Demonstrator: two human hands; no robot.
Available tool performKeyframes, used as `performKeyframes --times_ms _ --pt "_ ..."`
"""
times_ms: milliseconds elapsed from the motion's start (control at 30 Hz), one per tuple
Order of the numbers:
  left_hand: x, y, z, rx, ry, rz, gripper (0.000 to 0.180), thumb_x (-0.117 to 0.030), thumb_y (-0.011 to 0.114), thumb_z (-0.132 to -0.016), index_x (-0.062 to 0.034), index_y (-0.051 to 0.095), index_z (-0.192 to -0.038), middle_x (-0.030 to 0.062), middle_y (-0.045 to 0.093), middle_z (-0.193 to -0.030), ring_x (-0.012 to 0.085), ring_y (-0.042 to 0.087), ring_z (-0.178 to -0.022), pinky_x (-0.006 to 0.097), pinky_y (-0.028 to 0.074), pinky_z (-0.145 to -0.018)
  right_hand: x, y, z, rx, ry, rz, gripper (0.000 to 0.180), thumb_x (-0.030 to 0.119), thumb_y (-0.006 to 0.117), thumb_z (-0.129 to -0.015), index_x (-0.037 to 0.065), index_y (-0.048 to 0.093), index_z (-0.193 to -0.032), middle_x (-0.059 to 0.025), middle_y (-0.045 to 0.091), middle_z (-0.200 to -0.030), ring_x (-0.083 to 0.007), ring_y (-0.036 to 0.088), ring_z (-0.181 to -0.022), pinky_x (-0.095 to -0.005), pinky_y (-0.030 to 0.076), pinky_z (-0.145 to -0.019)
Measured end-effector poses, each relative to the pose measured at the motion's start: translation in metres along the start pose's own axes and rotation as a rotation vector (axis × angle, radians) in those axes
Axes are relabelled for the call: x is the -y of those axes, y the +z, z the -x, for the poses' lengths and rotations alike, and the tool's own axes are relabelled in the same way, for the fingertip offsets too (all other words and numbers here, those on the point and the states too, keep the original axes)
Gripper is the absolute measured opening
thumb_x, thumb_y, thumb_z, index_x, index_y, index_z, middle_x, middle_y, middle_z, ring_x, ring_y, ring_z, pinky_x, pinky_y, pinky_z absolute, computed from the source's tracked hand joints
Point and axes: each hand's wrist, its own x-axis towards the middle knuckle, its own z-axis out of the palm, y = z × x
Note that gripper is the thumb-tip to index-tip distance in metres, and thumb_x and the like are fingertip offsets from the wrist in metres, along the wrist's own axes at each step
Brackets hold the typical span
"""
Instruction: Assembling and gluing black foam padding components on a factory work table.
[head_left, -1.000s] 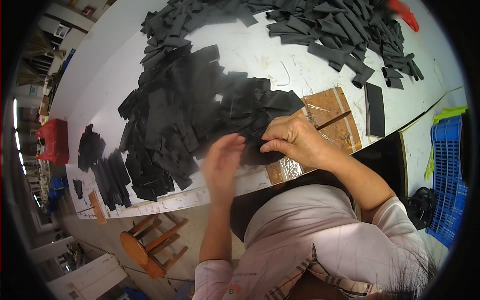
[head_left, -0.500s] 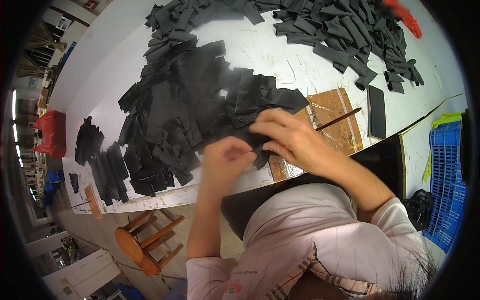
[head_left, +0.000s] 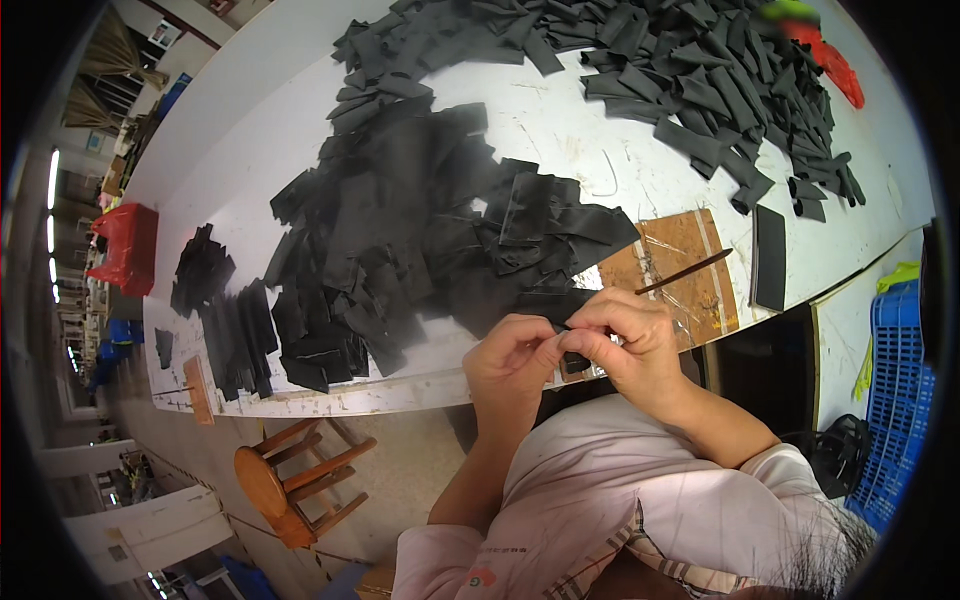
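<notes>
Black fabric piece [head_left: 573,361] is pinched betw. L hand [head_left: 513,362] & R hand [head_left: 632,337], both closed on it; hands have been brought closer tog. than a moment ago, so firmer two-handed hold is suggested. It's held, mostly hidden, by surface [head_left: 250,130] edge, near dark pile [head_left: 400,225].

We see black in the flat cloth pieces [head_left: 375,230] and charcoal grey in the cloth rolls [head_left: 715,90], set off by a white table [head_left: 545,115] flecked brown along its edge. We also find a brown board [head_left: 668,242] with pale stripes, an orange-brown stool [head_left: 257,475], a red bag [head_left: 128,250], a blue crate [head_left: 895,350] and a yellow-green cloth [head_left: 898,277]. We note a pale pinkish-white shirt [head_left: 600,450], its trim [head_left: 648,553] checked in beige and black.
</notes>
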Motion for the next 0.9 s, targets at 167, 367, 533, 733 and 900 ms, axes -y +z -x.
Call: performKeyframes --times_ms 167,367,533,733,900 --pt "0.000 -0.001 0.001 0.002 0.045 -0.107 0.006 0.007 0.059 -0.074 0.0033 0.055 -0.078 0.0048 0.055 -0.080 0.0044 0.050 -0.063 0.016 0.041 -0.053 0.003 0.002 -0.005 0.048 -0.053 0.087 0.004 0.002 0.059 -0.072 -0.002 0.057 -0.071 -0.0100 0.054 -0.064 -0.0210 0.053 -0.053 -0.0287 0.040 -0.047" --pt "0.029 0.007 0.003 -0.283 -0.031 -0.201 0.008 0.004 0.059 -0.074 0.0016 0.054 -0.078 0.0045 0.057 -0.065 0.0050 0.051 -0.052 0.018 0.040 -0.043 -0.011 0.018 -0.002 0.111 -0.111 0.466 0.016 -0.004 0.059 -0.063 -0.002 0.055 -0.079 -0.0139 0.051 -0.071 -0.0295 0.054 -0.061 -0.0368 0.042 -0.052" --pt "0.020 -0.013 -0.009 -0.016 -0.348 0.617 0.023 0.005 0.054 -0.074 -0.0006 0.047 -0.096 0.0087 0.058 -0.079 0.0021 0.035 -0.040 0.015 0.025 -0.036 -0.028 0.019 -0.006 0.076 0.165 -0.036 0.006 -0.003 0.056 -0.069 -0.002 0.056 -0.075 -0.0046 0.051 -0.065 -0.0139 0.048 -0.053 -0.0251 0.037 -0.047" --pt "0.024 -0.008 -0.010 0.047 -0.223 0.320 0.021 0.003 0.053 -0.072 0.0010 0.049 -0.093 0.0038 0.053 -0.072 0.0026 0.043 -0.051 0.015 0.033 -0.042 -0.023 0.000 -0.011 0.252 0.810 -0.936 0.003 0.002 0.057 -0.075 0.000 0.059 -0.077 0.0028 0.046 -0.057 -0.0027 0.034 -0.045 -0.0168 0.025 -0.038" --pt "0.029 0.009 -0.004 -0.268 0.113 -0.437 0.014 0.008 0.050 -0.071 0.0040 0.053 -0.084 0.0056 0.056 -0.073 0.0048 0.048 -0.054 0.019 0.040 -0.048 -0.021 0.008 -0.005 0.258 0.764 -0.958 0.010 0.012 0.057 -0.080 0.003 0.053 -0.077 0.0028 0.045 -0.061 -0.0038 0.036 -0.049 -0.0168 0.028 -0.042"
